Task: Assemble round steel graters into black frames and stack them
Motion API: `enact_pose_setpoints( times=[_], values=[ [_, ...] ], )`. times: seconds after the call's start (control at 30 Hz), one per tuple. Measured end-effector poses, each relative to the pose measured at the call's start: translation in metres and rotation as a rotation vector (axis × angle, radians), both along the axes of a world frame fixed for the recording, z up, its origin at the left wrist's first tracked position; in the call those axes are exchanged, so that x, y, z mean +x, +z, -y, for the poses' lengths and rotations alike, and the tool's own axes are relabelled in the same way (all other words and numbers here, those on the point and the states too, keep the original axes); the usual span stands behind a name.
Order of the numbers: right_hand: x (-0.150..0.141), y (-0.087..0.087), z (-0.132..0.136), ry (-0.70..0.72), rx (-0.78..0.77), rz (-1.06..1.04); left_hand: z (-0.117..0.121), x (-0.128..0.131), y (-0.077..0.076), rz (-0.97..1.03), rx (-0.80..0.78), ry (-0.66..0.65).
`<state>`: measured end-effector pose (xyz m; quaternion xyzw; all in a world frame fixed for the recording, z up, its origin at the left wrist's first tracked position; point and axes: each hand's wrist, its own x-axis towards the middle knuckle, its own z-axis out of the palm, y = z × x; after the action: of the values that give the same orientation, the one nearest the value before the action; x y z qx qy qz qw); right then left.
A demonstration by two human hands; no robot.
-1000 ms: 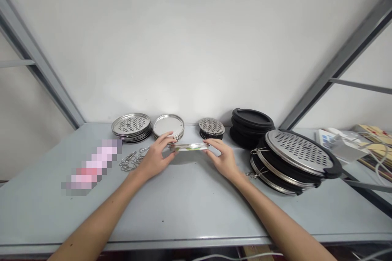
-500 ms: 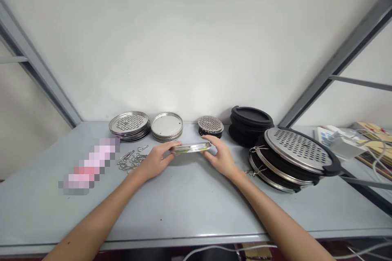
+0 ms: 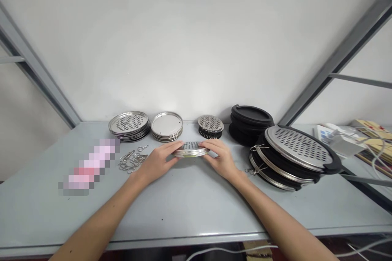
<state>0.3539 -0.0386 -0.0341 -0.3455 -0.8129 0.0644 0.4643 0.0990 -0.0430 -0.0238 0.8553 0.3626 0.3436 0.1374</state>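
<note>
A round metal disc with a perforated top (image 3: pixel 192 150) is held level just above the table, between my two hands. Some green shows along its lower edge. My left hand (image 3: pixel 159 160) grips its left side, thumb below and fingers on the top rim. On the opposite side my right hand (image 3: pixel 221 157) pinches the rim the same way. Behind the disc stand a stack of plain metal lids (image 3: pixel 167 125) and a shorter stack of small perforated discs (image 3: pixel 210 125). Loose wire clips (image 3: pixel 131 161) lie beside my left hand.
Larger perforated discs (image 3: pixel 129 124) are stacked at the back left, near a pixelated pink item (image 3: pixel 92 165). To the right are black rings (image 3: pixel 252 118) and a leaning pile of black-rimmed perforated plates (image 3: pixel 298 149). Grey frame posts (image 3: pixel 333 57) rise at both sides.
The disc has tilted from nearly edge-on so that its perforated top shows, and it sits slightly lower. My fingers have moved further over its top rim.
</note>
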Motion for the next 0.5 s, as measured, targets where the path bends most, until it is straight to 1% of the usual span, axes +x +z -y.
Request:
enact_pose_setpoints(
  times=[0.07,0.13,0.23,0.3,0.4,0.5],
  values=[
    [-0.001,0.0,0.0,-0.01,-0.014,0.005,-0.001,0.0,0.0,0.014,-0.042,-0.02],
    [-0.001,-0.001,-0.001,-0.053,-0.058,-0.009,-0.002,0.001,0.0,0.058,-0.098,-0.022],
    [0.0,-0.003,-0.005,-0.113,-0.135,-0.035,-0.003,0.002,0.002,0.14,-0.173,0.005],
    [0.001,-0.006,-0.009,-0.117,-0.191,-0.047,-0.003,0.003,0.005,0.166,-0.204,0.027],
    [0.003,-0.009,-0.011,-0.119,-0.209,-0.066,-0.001,0.005,0.009,0.156,-0.181,0.057],
    [0.002,-0.008,-0.01,-0.136,-0.137,-0.063,0.0,0.005,0.009,0.135,-0.092,0.089]
  ],
)
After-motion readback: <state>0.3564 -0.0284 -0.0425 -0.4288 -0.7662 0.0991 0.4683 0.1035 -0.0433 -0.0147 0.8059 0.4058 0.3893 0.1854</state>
